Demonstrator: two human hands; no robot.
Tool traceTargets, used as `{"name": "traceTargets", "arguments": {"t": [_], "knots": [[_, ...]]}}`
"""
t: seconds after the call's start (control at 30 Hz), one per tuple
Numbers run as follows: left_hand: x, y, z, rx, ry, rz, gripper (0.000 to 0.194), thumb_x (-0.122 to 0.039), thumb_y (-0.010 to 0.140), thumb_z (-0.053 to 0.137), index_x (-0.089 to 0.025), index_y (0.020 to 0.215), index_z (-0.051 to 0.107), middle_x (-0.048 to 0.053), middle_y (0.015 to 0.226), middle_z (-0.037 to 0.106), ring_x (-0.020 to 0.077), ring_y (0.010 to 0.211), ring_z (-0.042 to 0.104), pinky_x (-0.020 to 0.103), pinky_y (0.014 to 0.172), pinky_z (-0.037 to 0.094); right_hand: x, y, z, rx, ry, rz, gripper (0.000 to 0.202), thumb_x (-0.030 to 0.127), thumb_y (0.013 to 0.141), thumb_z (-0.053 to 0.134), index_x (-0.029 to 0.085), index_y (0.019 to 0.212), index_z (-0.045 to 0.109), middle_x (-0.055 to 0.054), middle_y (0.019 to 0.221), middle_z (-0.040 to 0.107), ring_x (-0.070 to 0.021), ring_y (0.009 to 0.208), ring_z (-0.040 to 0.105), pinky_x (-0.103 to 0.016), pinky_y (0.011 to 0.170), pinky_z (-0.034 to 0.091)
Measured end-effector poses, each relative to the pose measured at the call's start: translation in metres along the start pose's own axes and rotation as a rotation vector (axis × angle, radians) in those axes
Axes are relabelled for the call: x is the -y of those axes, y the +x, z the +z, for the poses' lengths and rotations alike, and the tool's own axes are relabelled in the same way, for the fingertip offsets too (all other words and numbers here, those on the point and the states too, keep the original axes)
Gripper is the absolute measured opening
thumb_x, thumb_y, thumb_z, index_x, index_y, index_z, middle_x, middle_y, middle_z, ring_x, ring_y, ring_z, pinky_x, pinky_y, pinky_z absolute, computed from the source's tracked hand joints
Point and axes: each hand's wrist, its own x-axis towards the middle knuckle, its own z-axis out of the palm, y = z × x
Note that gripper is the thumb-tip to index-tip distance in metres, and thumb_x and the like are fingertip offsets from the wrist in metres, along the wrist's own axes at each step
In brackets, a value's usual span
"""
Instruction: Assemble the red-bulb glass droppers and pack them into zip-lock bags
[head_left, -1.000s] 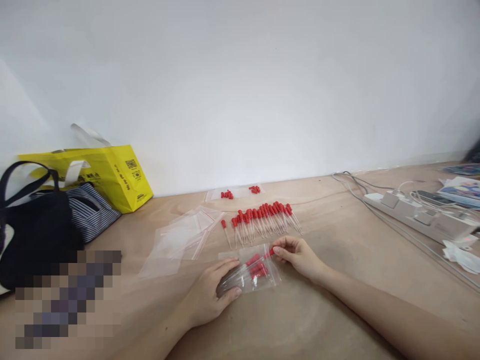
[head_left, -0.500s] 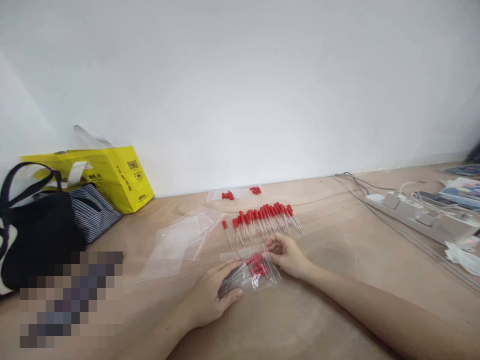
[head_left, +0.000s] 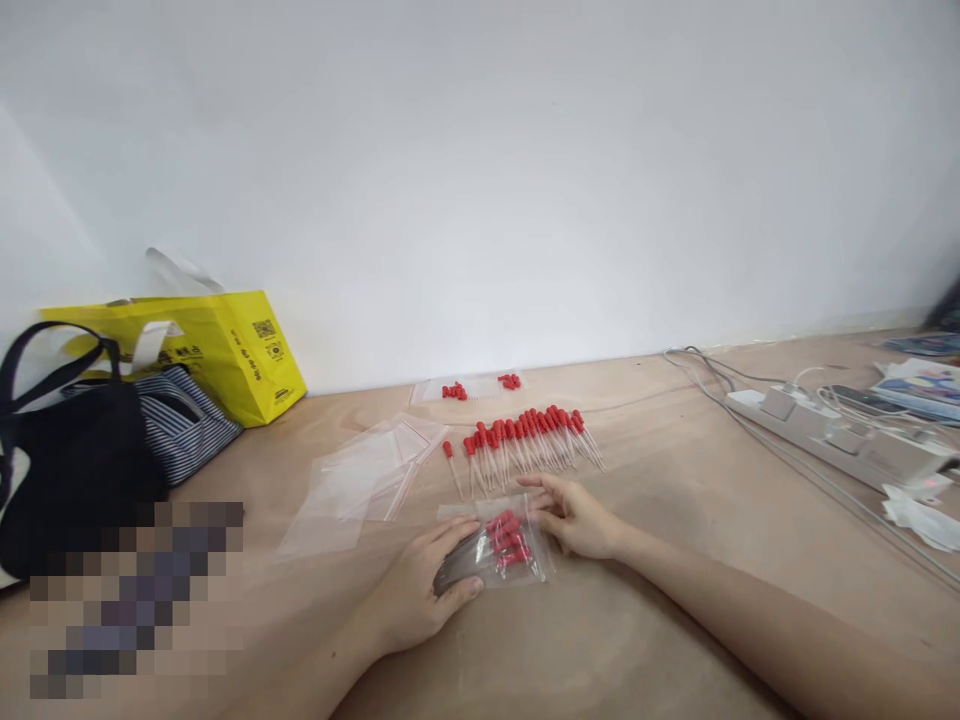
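Observation:
A clear zip-lock bag [head_left: 489, 570] of glass droppers with red rubber bulbs [head_left: 508, 540] lies flat on the table. My left hand [head_left: 420, 585] grips its left end, thumb on the near side and fingers on the far side, over the glass tubes. At the bag's right edge, my right hand [head_left: 579, 518] has its fingers stretched out and apart, the lower ones close to or touching the plastic. Just beyond, a row of loose red-bulbed droppers [head_left: 517, 432] lies side by side, with a single dropper [head_left: 450, 460] at its left.
Flat clear bags [head_left: 337, 495] overlap left of the droppers. By the wall lie filled bags [head_left: 480, 388]. A yellow bag [head_left: 255, 370], a black bag [head_left: 82, 470] and a striped pouch [head_left: 184, 420] stand left. A power strip [head_left: 795, 430] with cables lies right.
My right hand has loosened its pinch on the bag's right edge, and its fingers have spread. The bag's right end lies flatter. My left hand stays in place.

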Motion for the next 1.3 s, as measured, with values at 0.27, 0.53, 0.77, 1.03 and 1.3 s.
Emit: {"name": "traceTargets", "arguments": {"t": [0.27, 0.53, 0.77, 1.03, 1.3], "knots": [[-0.001, 0.0, -0.001, -0.045, 0.005, 0.021, 0.045, -0.037, 0.076, 0.052, -0.022, 0.118, 0.046, 0.007, 0.125, 0.048, 0.0252, 0.114, 0.043, 0.042, 0.096, 0.036, -0.005, 0.049, -0.071, -0.638, -0.458, 0.176, 0.013, 0.02, 0.068, 0.053, 0.015, 0.079, 0.059, -0.003, 0.076, 0.062, -0.0115, 0.07, 0.058, -0.02, 0.064, 0.042], [0.004, 0.001, 0.001, -0.065, 0.001, 0.053, 0.043, -0.037, 0.076, 0.052, -0.022, 0.116, 0.048, 0.006, 0.123, 0.05, 0.0243, 0.114, 0.043, 0.042, 0.096, 0.036, -0.013, 0.089, -0.093, -0.808, -0.546, 0.384, 0.026, 0.037, 0.064, 0.056, 0.014, 0.076, 0.06, -0.014, 0.085, 0.063, -0.0233, 0.082, 0.058, -0.027, 0.064, 0.04], [0.002, -0.001, 0.0, -0.03, -0.006, 0.014, 0.043, -0.038, 0.077, 0.052, -0.022, 0.116, 0.047, 0.006, 0.124, 0.049, 0.0241, 0.114, 0.044, 0.042, 0.095, 0.037, -0.01, 0.095, -0.092, -0.824, -0.482, 0.448, 0.019, 0.035, 0.062, 0.056, 0.017, 0.063, 0.06, -0.012, 0.074, 0.064, -0.0241, 0.077, 0.06, -0.027, 0.059, 0.039], [0.006, -0.003, 0.001, -0.034, -0.016, 0.008, 0.044, -0.039, 0.079, 0.049, -0.023, 0.12, 0.044, 0.007, 0.126, 0.046, 0.0236, 0.114, 0.044, 0.04, 0.095, 0.036, 0.008, 0.075, -0.105, -0.779, -0.21, 0.279, 0.027, 0.038, 0.076, 0.042, 0.016, 0.07, 0.054, -0.007, 0.068, 0.062, -0.014, 0.058, 0.056, -0.022, 0.05, 0.04], [0.005, -0.004, -0.008, -0.004, -0.022, -0.005, 0.042, -0.036, 0.08, 0.048, -0.026, 0.12, 0.044, 0.005, 0.125, 0.047, 0.0236, 0.114, 0.042, 0.041, 0.096, 0.035, 0.013, 0.006, -0.06, -0.548, 0.325, -0.043, 0.045, 0.051, 0.069, 0.051, 0.023, 0.102, 0.04, 0.006, 0.064, 0.049, -0.007, 0.045, 0.047, -0.022, 0.045, 0.039]]}}
